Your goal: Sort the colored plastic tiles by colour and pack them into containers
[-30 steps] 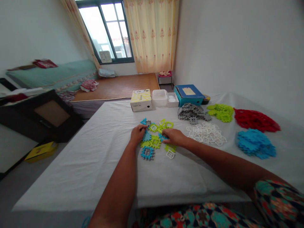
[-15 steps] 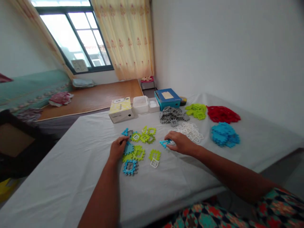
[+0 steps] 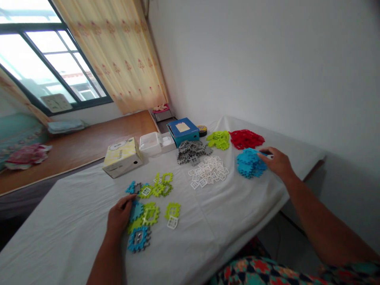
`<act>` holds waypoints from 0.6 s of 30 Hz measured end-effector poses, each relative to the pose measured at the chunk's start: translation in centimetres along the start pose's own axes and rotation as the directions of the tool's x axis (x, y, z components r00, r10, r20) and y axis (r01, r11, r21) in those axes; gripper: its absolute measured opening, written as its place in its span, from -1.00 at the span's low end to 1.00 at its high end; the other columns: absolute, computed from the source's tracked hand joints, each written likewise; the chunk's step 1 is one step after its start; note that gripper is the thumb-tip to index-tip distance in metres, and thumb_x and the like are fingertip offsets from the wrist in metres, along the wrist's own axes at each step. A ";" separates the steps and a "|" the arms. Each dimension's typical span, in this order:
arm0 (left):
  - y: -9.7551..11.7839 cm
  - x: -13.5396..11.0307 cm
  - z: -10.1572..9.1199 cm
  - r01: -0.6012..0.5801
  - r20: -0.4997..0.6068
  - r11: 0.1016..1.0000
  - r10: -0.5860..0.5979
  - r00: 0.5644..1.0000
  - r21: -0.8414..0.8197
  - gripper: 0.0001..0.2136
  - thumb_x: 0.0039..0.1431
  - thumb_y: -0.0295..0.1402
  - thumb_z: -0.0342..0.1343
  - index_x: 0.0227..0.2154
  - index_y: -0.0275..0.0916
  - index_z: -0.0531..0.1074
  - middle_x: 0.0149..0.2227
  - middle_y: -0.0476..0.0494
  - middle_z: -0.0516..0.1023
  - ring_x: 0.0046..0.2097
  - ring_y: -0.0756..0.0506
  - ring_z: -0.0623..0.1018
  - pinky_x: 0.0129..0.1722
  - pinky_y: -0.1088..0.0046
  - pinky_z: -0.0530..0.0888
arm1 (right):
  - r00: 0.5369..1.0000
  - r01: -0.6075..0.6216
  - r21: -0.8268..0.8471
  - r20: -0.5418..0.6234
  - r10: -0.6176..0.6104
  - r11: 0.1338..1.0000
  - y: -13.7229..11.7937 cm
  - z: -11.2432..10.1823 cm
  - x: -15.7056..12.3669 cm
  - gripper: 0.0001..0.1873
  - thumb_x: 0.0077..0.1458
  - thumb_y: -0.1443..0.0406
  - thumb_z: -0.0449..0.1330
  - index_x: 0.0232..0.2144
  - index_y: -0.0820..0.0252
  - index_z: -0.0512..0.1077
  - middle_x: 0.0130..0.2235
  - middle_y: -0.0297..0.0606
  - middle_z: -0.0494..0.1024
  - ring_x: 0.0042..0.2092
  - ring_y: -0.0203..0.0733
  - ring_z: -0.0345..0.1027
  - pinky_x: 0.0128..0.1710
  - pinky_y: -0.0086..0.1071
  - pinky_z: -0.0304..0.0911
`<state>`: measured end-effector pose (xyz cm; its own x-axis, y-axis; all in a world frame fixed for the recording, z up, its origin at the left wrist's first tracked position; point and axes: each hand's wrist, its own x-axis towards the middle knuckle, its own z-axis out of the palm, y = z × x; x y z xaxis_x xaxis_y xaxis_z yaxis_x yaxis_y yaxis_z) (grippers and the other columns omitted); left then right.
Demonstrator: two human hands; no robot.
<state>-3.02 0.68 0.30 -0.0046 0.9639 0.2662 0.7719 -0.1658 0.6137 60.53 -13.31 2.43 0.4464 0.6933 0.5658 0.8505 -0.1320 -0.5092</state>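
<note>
The right hand (image 3: 277, 162) was at the right edge of the blue pile (image 3: 249, 163), its fingers bent and only a little apart; it could not be told whether they had hold of a piece. The left hand (image 3: 118, 217) was low over the surface (image 3: 196, 249), close by a flat blue piece (image 3: 137, 211), with fingers curled nearly together, and their grip also could not be told. The white pile (image 3: 209, 171) lay between the hands, and the red pile (image 3: 247, 139) lay just behind the blue one.
</note>
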 end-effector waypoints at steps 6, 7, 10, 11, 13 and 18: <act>-0.3 0.0 0.1 -0.016 0.004 1.000 0.016 1.000 0.003 -0.64 -0.02 -0.12 -0.02 -0.25 -0.11 0.56 -0.15 -0.05 0.64 -0.04 -0.21 0.58 0.05 0.24 0.47 | 0.976 0.181 -0.083 0.139 -0.169 0.980 -1.6 2.5 -0.6 -0.65 0.13 0.09 0.12 -0.14 0.13 0.50 -0.09 -0.13 0.55 -0.04 0.00 0.38 -0.01 -0.12 0.27; -0.4 0.0 0.1 -0.019 0.008 1.000 0.019 1.000 0.002 -0.64 -0.02 -0.12 -0.03 -0.25 -0.11 0.56 -0.14 -0.06 0.64 -0.03 -0.21 0.58 0.06 0.24 0.47 | 0.967 0.209 -0.112 0.169 -0.189 0.971 -2.0 3.0 -0.6 -0.64 0.15 0.10 0.11 -0.10 0.11 0.50 -0.06 -0.12 0.54 -0.02 0.02 0.36 0.00 -0.11 0.25; -0.4 0.0 0.1 -0.024 0.015 1.000 0.024 1.000 -0.006 -0.63 -0.02 -0.11 -0.03 -0.25 -0.13 0.56 -0.13 -0.08 0.63 -0.02 -0.21 0.57 0.07 0.23 0.46 | 0.957 0.232 -0.196 0.223 -0.187 0.953 -3.1 4.0 -0.4 -0.61 0.17 0.12 0.08 -0.01 0.06 0.48 0.00 -0.13 0.51 0.02 0.05 0.30 -0.06 -0.12 0.26; -0.3 -0.1 0.1 -0.023 0.014 1.000 0.024 1.000 -0.010 -0.63 -0.02 -0.11 -0.03 -0.26 -0.13 0.56 -0.13 -0.09 0.64 -0.02 -0.21 0.57 0.07 0.24 0.46 | 0.953 0.236 -0.220 0.240 -0.182 0.946 -3.3 4.2 -0.2 -0.61 0.18 0.12 0.08 0.00 0.05 0.48 0.01 -0.14 0.51 0.02 0.06 0.30 -0.08 -0.12 0.27; -0.3 -0.1 0.1 -0.028 0.015 0.999 0.028 0.999 -0.022 -0.63 -0.02 -0.11 -0.03 -0.26 -0.14 0.56 -0.13 -0.09 0.64 -0.02 -0.20 0.57 0.08 0.24 0.45 | 0.943 0.253 -0.256 0.280 -0.179 0.933 -3.8 4.6 0.1 -0.63 0.18 0.13 0.08 -0.02 0.04 0.49 0.02 -0.13 0.51 0.04 0.07 0.28 -0.09 -0.11 0.26; -0.2 -0.1 0.1 -0.022 0.014 1.000 0.022 1.000 -0.017 -0.64 -0.03 -0.13 -0.03 -0.26 -0.14 0.56 -0.12 -0.08 0.64 -0.02 -0.19 0.57 0.07 0.25 0.46 | 0.916 0.275 -0.240 0.359 -0.178 0.931 -4.2 4.5 1.3 -0.64 0.19 0.10 0.07 -0.06 0.00 0.53 0.04 -0.18 0.52 0.06 0.06 0.29 -0.04 -0.08 0.25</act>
<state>-3.14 0.65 0.06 0.0217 0.9629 0.2690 0.7612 -0.1903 0.6199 56.29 -8.69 2.33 0.1578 0.9130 0.3762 0.9813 -0.1024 -0.1632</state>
